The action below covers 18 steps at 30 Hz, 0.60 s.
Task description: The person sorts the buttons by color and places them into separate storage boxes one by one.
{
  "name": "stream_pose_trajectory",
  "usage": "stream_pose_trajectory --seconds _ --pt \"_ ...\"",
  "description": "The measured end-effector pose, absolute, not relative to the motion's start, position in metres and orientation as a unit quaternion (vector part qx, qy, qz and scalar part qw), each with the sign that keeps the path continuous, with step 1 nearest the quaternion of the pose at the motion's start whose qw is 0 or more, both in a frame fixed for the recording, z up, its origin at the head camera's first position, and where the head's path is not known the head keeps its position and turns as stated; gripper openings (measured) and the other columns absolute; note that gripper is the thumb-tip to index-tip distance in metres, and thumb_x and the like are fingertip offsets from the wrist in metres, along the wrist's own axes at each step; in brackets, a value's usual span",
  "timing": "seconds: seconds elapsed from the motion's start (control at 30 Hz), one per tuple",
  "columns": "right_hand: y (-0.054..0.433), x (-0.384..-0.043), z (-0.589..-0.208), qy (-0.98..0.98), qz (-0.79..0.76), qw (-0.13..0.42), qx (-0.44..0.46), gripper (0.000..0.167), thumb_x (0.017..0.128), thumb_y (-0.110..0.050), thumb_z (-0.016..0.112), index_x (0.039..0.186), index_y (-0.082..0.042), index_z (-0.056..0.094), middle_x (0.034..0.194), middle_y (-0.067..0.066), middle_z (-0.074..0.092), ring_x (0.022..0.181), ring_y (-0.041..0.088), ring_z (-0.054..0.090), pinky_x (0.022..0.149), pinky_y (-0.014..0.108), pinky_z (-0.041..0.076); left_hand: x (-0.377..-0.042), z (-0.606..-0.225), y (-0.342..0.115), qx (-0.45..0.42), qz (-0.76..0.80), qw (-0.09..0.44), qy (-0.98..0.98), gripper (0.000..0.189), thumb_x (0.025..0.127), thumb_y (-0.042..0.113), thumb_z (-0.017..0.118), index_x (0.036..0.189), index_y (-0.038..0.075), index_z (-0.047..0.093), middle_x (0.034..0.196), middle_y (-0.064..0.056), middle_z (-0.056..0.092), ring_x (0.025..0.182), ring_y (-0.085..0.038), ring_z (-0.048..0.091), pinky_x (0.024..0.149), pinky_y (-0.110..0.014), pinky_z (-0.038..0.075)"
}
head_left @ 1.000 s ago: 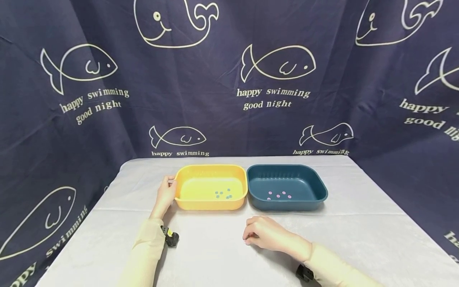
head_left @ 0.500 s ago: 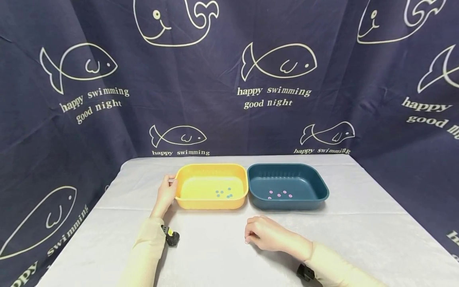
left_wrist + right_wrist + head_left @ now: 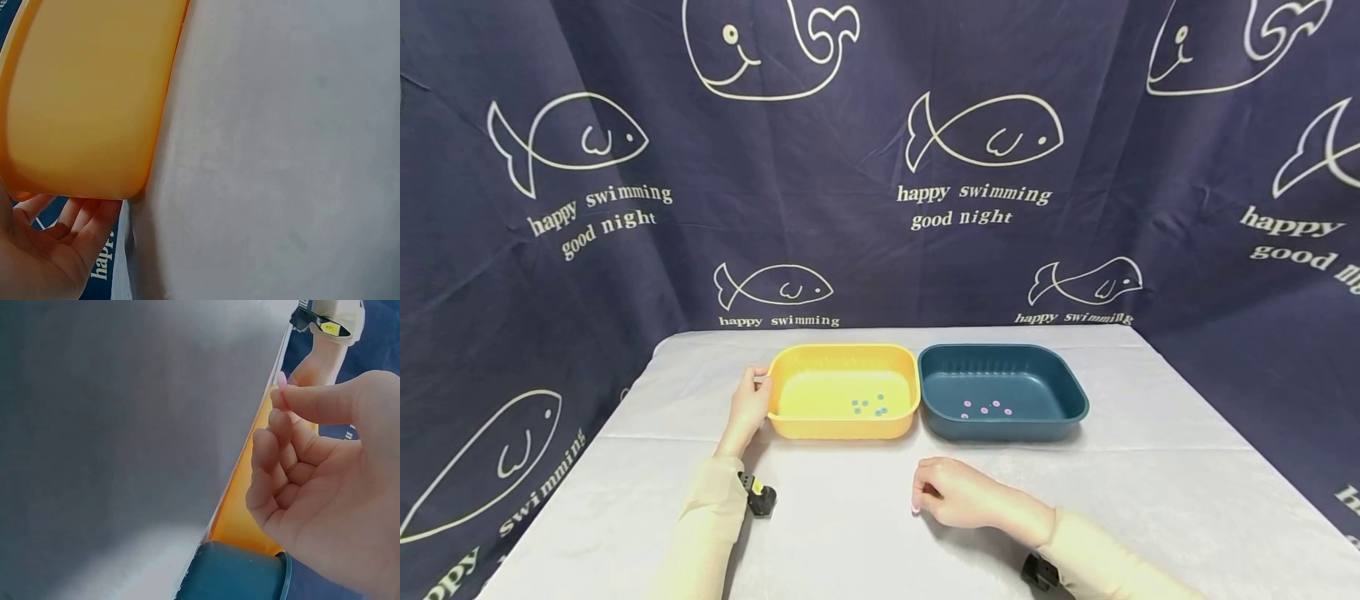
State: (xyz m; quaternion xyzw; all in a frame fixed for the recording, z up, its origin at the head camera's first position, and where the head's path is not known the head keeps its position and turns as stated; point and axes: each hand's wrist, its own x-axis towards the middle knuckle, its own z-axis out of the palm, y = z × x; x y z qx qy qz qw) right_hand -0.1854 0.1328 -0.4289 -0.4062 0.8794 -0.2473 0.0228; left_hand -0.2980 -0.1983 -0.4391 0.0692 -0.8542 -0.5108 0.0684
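Note:
My left hand point(image 3: 748, 408) holds the left end of a yellow plastic basin point(image 3: 842, 427); in the left wrist view its fingers point(image 3: 94, 228) bend against the basin's end wall. Several small blue buttons point(image 3: 865, 403) lie inside the yellow basin. In front of the basins, above the white cloth, my right hand point(image 3: 958, 493) pinches a small pink button point(image 3: 282, 380) between thumb and index finger, the other fingers curled. A dark teal basin point(image 3: 1003, 429) stands at the yellow one's right, with several pink buttons point(image 3: 985, 409) on its floor.
The table is covered by a white cloth point(image 3: 835, 533). Behind and beside it hangs a navy curtain point(image 3: 880, 250) with white fish drawings and lettering. Each wrist wears a small black camera point(image 3: 762, 500).
My right hand has shifted very slightly toward me and the pink button shows a little more at its fingertips. The left hand, both basins and the loose buttons have stayed in place.

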Motion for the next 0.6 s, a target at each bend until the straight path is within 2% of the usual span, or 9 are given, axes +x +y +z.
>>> stream_pose_trajectory --seconds 0.17,0.43,0.6 --pt "0.1326 -0.1873 -0.4306 0.876 -0.275 0.037 -0.394 0.015 0.081 -0.005 0.059 0.072 -0.017 0.063 0.066 -0.016 0.047 0.062 -0.006 0.041 0.060 0.012 0.037 -0.2972 -0.4389 -0.1977 0.072 -0.511 0.066 -0.854 0.036 0.100 0.021 0.033 0.130 0.005 0.041 0.108 -0.020 0.054 0.093 -0.027 0.054 0.076 -0.032 0.045" --pt "0.1350 -0.1888 -0.4285 0.855 -0.338 0.033 -0.391 0.015 0.082 -0.002 0.056 0.074 -0.013 0.063 0.067 -0.012 0.053 0.062 -0.006 0.043 0.058 0.014 0.040 -0.2959 -0.4378 -0.1968 0.077 -0.506 0.058 -0.857 0.037 0.100 0.021 0.032 0.132 0.005 0.041 0.107 -0.020 0.053 0.090 -0.026 0.052 0.071 -0.027 0.042" --pt "0.1390 -0.1931 -0.4270 0.857 -0.360 0.026 -0.369 0.012 0.084 -0.006 0.058 0.075 -0.013 0.062 0.066 -0.010 0.054 0.062 -0.005 0.043 0.058 0.016 0.042 -0.2964 -0.4382 -0.1966 0.079 -0.506 0.058 -0.857 0.036 0.100 0.021 0.033 0.132 0.005 0.040 0.107 -0.020 0.053 0.091 -0.026 0.052 0.073 -0.029 0.043"
